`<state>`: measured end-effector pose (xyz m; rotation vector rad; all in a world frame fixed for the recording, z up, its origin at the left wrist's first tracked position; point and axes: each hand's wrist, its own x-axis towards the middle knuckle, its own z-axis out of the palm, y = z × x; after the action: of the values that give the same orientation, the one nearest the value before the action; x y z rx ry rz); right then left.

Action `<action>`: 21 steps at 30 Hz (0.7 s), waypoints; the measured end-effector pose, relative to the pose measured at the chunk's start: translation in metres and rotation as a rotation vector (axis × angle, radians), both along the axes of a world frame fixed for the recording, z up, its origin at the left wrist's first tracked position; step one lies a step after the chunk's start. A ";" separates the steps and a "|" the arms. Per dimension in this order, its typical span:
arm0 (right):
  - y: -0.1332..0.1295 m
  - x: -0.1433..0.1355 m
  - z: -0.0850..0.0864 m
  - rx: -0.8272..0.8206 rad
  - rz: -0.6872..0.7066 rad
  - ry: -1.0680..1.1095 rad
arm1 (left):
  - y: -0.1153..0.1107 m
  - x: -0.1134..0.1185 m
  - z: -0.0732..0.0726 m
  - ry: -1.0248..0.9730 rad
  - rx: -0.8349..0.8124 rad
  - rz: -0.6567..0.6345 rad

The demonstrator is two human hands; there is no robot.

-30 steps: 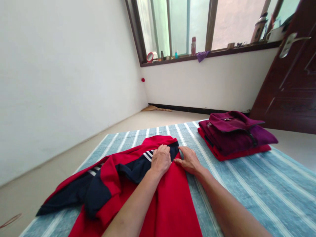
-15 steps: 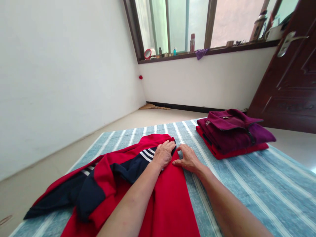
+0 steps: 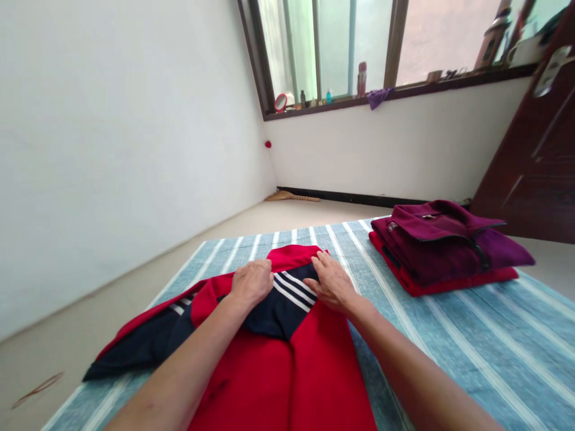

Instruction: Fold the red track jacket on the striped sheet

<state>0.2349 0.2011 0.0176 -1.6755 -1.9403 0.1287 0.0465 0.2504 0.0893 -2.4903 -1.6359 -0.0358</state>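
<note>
Striped sheet extends past the jacket, both hands on its far end.

White-striped blue cloth spreads wide here, and a red-and-navy garment sprawls across its left and near part! Over right sits a folded clothes stack, red at the bottom.
</note>
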 end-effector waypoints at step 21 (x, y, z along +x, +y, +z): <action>0.013 -0.004 -0.019 0.071 -0.133 -0.008 | -0.035 -0.017 0.011 0.164 -0.041 -0.232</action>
<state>0.2307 0.2136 -0.0014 -1.7536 -1.8116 0.0024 0.0294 0.2152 0.1007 -2.6221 -1.2930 0.1711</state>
